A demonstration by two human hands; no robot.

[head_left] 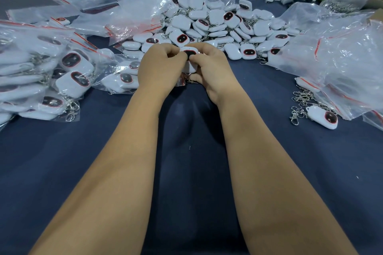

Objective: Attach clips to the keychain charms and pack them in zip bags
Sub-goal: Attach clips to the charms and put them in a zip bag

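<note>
From the head camera, both forearms reach forward over a dark blue table cover [62, 161]. The left hand [157, 66] and the right hand [211, 68] meet at the middle of the table, fingers curled, and pinch between them one white keychain charm [189, 53] with a black oval face; its lower part sits behind the knuckles. A bit of clear plastic with a red strip shows just under the hands, though whether the charm is inside a bag cannot be told.

Just beyond the hands lies a large heap of loose charms [217, 25], white shells with red-rimmed dark ovals, many with metal clips attached. To the left sits a pile of packed zip bags [41, 72], each holding a charm and clip. Behind that pile lie empty zip bags [99, 8] with red seal strips. On the right, a big crumpled clear bag [335, 58] rests on the cover, with a cluster of loose swivel clips [300, 101] and a single charm [323, 117] near its front edge.
</note>
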